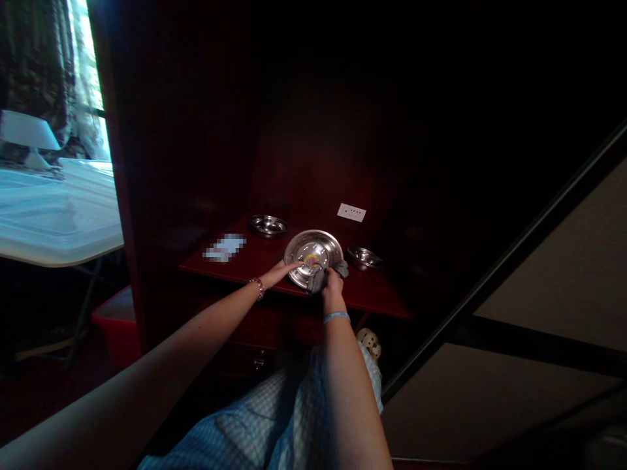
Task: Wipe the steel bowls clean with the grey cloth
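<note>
**Person held grey cloth (317, 281) to steel basin (313, 243)**

The left hand (278, 274) pinched the basin's near-left rim, thumb inside; the right hand (334, 283) was closed around the cloth. Wiping seemed the step in hand, and the next move seemed to call for a firm rim hold. The basin was tilted at the red desktop's (262, 261) front edge, between two bowls (268, 226) (365, 257). Beyond the dark alcove, a lamp (29, 130) stood by daylight.
</note>
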Demonstrator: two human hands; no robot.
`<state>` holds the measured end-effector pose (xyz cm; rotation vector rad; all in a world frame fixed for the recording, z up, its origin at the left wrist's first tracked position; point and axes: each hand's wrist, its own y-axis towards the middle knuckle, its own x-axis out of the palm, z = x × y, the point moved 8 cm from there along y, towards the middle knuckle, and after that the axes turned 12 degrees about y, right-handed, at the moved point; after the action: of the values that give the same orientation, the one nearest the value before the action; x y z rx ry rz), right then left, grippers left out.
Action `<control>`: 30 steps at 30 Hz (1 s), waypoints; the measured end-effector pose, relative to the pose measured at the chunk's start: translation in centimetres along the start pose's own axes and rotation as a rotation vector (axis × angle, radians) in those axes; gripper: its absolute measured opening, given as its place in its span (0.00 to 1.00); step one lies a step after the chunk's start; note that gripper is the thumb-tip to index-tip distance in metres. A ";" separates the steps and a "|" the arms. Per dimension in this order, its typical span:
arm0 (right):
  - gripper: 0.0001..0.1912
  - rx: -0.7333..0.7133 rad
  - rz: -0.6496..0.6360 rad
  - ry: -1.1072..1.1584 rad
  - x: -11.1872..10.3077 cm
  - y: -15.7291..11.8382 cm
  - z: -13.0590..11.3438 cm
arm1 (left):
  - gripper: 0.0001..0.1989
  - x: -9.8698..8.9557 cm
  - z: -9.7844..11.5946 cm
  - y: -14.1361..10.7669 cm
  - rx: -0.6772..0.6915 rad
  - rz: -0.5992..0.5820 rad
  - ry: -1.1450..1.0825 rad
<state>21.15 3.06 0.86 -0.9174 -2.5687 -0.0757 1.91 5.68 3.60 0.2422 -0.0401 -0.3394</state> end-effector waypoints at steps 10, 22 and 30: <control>0.11 0.138 0.106 0.108 0.4 -1.3 1.7 | 0.22 -0.3 -0.9 0.3 -0.062 0.011 0.004; 0.10 0.055 0.121 0.011 0.1 -1.9 0.3 | 0.21 -1.1 -2.2 1.5 -0.091 0.119 0.041; 0.11 -0.052 0.046 -0.064 0.3 -1.5 -0.6 | 0.19 -1.0 -2.6 1.6 -0.098 0.090 0.074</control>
<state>20.27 1.97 1.69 -1.0132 -2.6139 -0.1015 1.68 8.05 1.48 0.1547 0.0386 -0.2417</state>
